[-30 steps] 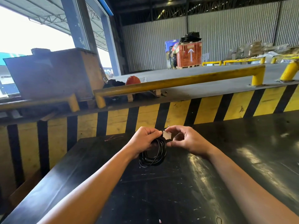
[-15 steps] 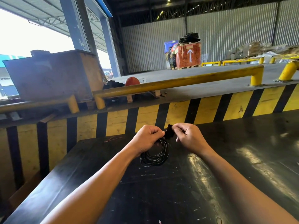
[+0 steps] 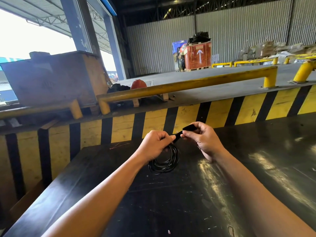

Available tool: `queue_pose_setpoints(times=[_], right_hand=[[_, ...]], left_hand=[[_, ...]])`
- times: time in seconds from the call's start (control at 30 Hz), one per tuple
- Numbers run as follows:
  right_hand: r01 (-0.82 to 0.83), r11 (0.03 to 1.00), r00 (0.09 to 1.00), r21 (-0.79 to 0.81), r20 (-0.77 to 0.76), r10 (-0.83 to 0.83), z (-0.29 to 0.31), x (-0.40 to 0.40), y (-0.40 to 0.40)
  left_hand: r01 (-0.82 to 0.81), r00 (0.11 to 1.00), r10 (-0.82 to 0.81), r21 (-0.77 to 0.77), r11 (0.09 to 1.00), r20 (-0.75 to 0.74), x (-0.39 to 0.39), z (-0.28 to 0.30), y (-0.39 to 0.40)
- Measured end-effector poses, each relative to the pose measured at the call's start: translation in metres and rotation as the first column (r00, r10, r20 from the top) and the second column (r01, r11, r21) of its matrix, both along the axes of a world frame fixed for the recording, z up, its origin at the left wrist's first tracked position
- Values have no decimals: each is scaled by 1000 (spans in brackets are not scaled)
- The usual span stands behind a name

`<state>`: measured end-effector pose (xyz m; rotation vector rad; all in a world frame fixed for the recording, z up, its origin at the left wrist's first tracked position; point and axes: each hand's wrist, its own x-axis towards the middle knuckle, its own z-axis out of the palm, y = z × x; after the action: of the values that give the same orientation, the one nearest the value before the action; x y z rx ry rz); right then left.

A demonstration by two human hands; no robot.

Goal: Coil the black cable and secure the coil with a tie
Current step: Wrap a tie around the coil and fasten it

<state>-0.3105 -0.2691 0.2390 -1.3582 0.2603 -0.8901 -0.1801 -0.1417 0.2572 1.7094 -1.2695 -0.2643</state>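
The black cable (image 3: 165, 164) is wound into a small coil that hangs from my left hand (image 3: 154, 145) just above the black table (image 3: 171, 202). My left hand pinches the top of the coil between thumb and fingers. A black strap tie (image 3: 188, 128) runs from the top of the coil up and to the right. My right hand (image 3: 203, 137) holds the free end of that tie, pulled taut away from the coil. Where the tie wraps the cable is hidden behind my left fingers.
A yellow-and-black striped wall (image 3: 188, 117) rises directly behind the table. Above it runs a yellow guard rail (image 3: 188, 82). A large rusty box (image 3: 54, 77) and an orange hard hat (image 3: 138, 83) sit on the raised floor beyond.
My right hand has drawn the tie out to the right and upward, so it now stretches taut from the coil. Both hands have risen slightly; the left keeps hold of the coil.
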Motion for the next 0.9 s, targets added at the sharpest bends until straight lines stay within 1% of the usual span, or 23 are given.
queue_pose_setpoints(times=[0.07,0.13,0.2,0.23,0.3,0.43,0.5,0.57,0.73,0.9], right_hand=[[86,989,993,-118,-73,-95,-3,1,-1],[174,956,966,-235,-146,-212,-5,2,-1],[214,915,935,-342,-200,-293,-9,3,1],[211,907,931,-364,-209,-301,-9,4,4],[178,924,946,-340,-201,-256,-9,5,9],[10,995,990,-101,-139,-24,-5,3,15],[-74,997,988,-16,-139,71,-3,2,16],[-119,993,977,16,-176,120,-3,1,14],[-113,994,964,-4,-241,109,-1,2,11],[-63,998,960,-10,-276,58,3,5,11]], left_hand=[[-17,1000,17,-41,999,6,-2,0,-2],[-24,1000,24,-91,996,-2,-5,3,-3],[-9,1000,7,-132,991,-12,-9,7,-4],[-2,1000,0,-148,989,-11,-11,8,-5],[2,1000,-4,-174,985,-9,-14,9,-7],[-33,999,33,-215,976,0,-13,7,-12],[-48,998,57,-230,972,32,-12,5,-13],[-59,995,77,-231,971,69,-12,4,-14],[-76,973,127,-249,965,195,-10,0,-16],[-62,966,121,-250,966,229,-11,-5,-18]])
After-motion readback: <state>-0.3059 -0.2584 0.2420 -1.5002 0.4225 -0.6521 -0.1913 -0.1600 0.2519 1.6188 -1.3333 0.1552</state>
